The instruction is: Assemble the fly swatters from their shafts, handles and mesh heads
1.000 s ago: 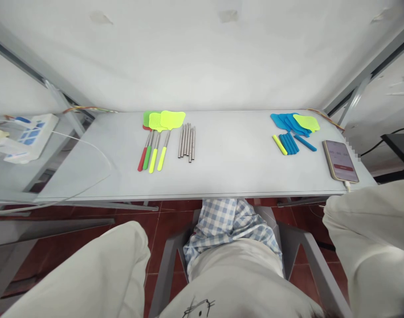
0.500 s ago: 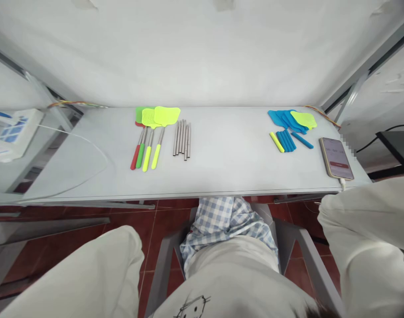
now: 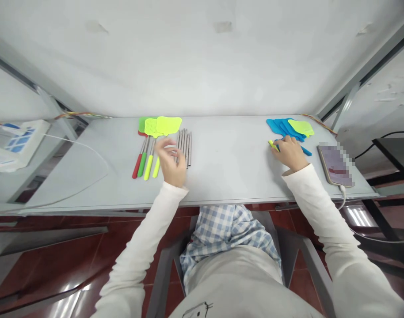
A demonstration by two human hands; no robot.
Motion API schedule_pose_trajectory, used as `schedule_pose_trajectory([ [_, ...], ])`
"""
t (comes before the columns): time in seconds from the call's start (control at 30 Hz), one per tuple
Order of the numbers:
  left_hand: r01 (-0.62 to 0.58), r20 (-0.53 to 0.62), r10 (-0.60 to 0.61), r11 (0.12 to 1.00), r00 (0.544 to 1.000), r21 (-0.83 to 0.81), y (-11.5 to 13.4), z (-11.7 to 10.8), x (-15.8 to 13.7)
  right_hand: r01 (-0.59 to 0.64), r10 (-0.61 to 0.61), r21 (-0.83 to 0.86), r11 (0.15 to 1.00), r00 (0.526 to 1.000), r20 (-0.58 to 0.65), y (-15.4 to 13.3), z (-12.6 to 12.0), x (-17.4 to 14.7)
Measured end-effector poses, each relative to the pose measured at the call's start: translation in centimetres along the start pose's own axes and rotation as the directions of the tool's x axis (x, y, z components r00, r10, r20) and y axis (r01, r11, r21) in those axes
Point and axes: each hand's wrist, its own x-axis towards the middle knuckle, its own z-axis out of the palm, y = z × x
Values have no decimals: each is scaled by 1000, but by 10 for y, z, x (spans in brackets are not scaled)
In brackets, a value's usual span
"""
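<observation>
My left hand [image 3: 170,161] hovers by a row of thin metal tubes [image 3: 188,150], its fingers loosely bent and apart, with nothing seen in them. It partly covers the tubes and a yellow-handled fly swatter [image 3: 169,125]. Left of it lie more swatters, with a red handle [image 3: 137,167], a green handle [image 3: 142,164] and a yellow handle [image 3: 148,168]. At the right, my right hand [image 3: 291,152] closes thumb and fingers on a loose yellow handle grip [image 3: 271,144]. Beneath that hand, the blue handle grips [image 3: 307,151] are mostly hidden.
Blue swatter heads [image 3: 278,126] and a yellow-green swatter head [image 3: 302,127] lie behind my right hand. A phone [image 3: 336,165] with a cable lies at the right end of the table [image 3: 228,172]. A white cable crosses the left end. The wall stands behind.
Both arms have come forward over the table. My left hand has moved to the metal tubes, my right hand to the handle grips. The camera view has shifted slightly.
</observation>
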Motion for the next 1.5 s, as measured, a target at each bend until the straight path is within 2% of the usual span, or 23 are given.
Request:
schedule_pose_trajectory([
  [0.1, -23, 199, -19, 978, 980, 207, -8, 13, 25, -11, 13, -41, 999, 999, 34, -6, 18, 1],
  [0.2, 31, 315, -160, 925, 935, 380, -19, 31, 41, 100, -105, 82, 992, 993, 61, -12, 27, 3],
  [0.27, 70, 336, -228, 904, 914, 422, -25, 42, 45, 146, -151, 137, 980, 988, 27, -16, 30, 5],
  [0.3, 85, 341, -248, 900, 907, 428, -27, 46, 47, 137, -137, 129, 982, 991, -11, -18, 32, 6],
  [0.4, 141, 346, -307, 892, 887, 430, -32, 56, 52, 0, 4, 40, 999, 995, -103, -24, 33, 6],
  [0.47, 194, 337, -355, 883, 872, 427, -35, 60, 57, -86, 86, 6, 996, 994, -62, -27, 33, 6],
  [0.53, 235, 327, -376, 887, 867, 397, -39, 62, 63, -105, 105, -2, 994, 994, 26, -31, 32, 7],
  [0.63, 274, 358, -401, 894, 843, 355, -41, 68, 69, 15, -20, 53, 998, 995, 95, -38, 32, 10],
  [0.7, 300, 413, -425, 893, 805, 334, -38, 74, 69, 163, -176, 136, 977, 980, 89, -45, 34, 14],
  [0.8, 369, 512, -431, 902, 743, 225, -29, 89, 65, 356, -378, 242, 903, 924, 52, -57, 39, 26],
  [0.87, 459, 610, -441, 878, 659, 138, -21, 102, 61, 424, -448, 279, 862, 894, 28, -64, 43, 37],
  [0.93, 594, 698, -451, 803, 556, 45, -16, 117, 58, 450, -474, 304, 840, 880, 5, -69, 48, 49],
  [0.97, 663, 719, -445, 748, 535, -30, -14, 124, 57, 453, -474, 314, 834, 880, -9, -70, 49, 54],
  [1.0, 716, 714, -437, 686, 548, -130, -13, 129, 56, 451, -469, 324, 832, 883, -26, -70, 51, 58],
  [1.03, 743, 684, -432, 623, 588, -245, -13, 134, 55, 447, -460, 334, 830, 887, -45, -69, 53, 62],
  [1.1, 724, 586, -440, 524, 681, -448, -15, 139, 54, 440, -442, 357, 824, 893, -78, -65, 56, 65],
  [1.17, 679, 497, -463, 475, 734, -560, -19, 140, 53, 435, -433, 379, 817, 896, -97, -61, 57, 63],
  [1.3, 650, 435, -495, 451, 752, -611, -24, 136, 50, 430, -424, 379, 820, 900, -103, -61, 56, 54],
  [1.5, 650, 434, -499, 437, 750, -622, -21, 133, 47, 419, -410, 378, 825, 905, -108, -68, 52, 48],
])
